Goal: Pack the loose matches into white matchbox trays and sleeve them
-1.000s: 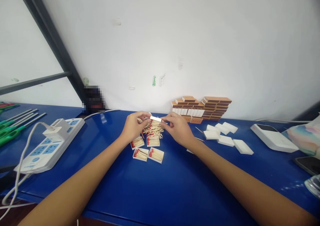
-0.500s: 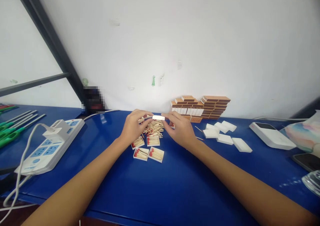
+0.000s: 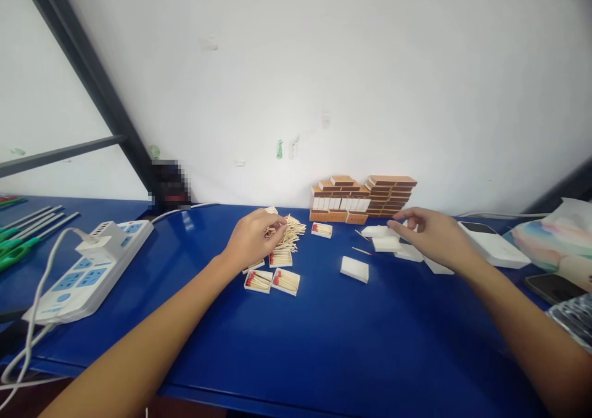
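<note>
A: The bench (image 3: 324, 356)?
B: Smooth, glossy blue. The matches (image 3: 290, 233) are pale bare wood.
A: And the trays (image 3: 354, 269) at two o'clock?
B: Matt white card. The stacked sleeves (image 3: 386, 195) are dull brown card, and the power strip (image 3: 87, 270) at nine is shiny plastic.

Left hand (image 3: 252, 239) on loose matches (image 3: 290, 232)
</note>
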The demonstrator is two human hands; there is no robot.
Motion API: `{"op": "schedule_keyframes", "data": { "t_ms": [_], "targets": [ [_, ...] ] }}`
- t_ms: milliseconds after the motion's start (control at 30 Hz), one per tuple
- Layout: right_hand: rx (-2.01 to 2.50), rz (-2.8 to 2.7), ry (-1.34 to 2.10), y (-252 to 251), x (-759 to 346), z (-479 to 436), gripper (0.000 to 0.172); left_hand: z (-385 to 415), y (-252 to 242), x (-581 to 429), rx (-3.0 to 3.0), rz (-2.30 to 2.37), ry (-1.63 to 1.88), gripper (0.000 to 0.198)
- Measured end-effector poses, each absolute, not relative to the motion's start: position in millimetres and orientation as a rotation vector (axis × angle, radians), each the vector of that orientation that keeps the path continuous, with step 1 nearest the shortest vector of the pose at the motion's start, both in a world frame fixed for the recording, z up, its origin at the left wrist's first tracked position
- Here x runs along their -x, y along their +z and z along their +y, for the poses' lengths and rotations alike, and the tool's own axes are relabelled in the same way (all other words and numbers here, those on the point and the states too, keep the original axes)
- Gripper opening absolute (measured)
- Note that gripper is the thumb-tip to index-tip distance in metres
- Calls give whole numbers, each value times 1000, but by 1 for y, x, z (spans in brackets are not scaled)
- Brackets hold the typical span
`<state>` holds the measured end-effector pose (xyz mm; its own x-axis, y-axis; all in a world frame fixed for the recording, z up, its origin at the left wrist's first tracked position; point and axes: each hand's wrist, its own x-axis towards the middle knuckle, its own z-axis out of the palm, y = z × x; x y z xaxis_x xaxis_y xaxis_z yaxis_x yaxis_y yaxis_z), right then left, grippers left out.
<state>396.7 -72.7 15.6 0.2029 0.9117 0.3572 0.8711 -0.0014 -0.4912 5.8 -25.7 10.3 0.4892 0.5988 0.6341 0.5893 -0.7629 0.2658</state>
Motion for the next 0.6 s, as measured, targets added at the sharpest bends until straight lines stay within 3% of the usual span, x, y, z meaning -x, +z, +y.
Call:
{"op": "schedule_keyframes", "data": {
  "t_ms": [233,600],
  "targets": [
    [1778,-2225,196,3,-346,-70,18,-24,9,-5,-2759,1072,1129,15],
    [1892,-2081,29,-1,-352,-67,23,-28,11,-7,-2811,1069,1103,16]
  ]
}}
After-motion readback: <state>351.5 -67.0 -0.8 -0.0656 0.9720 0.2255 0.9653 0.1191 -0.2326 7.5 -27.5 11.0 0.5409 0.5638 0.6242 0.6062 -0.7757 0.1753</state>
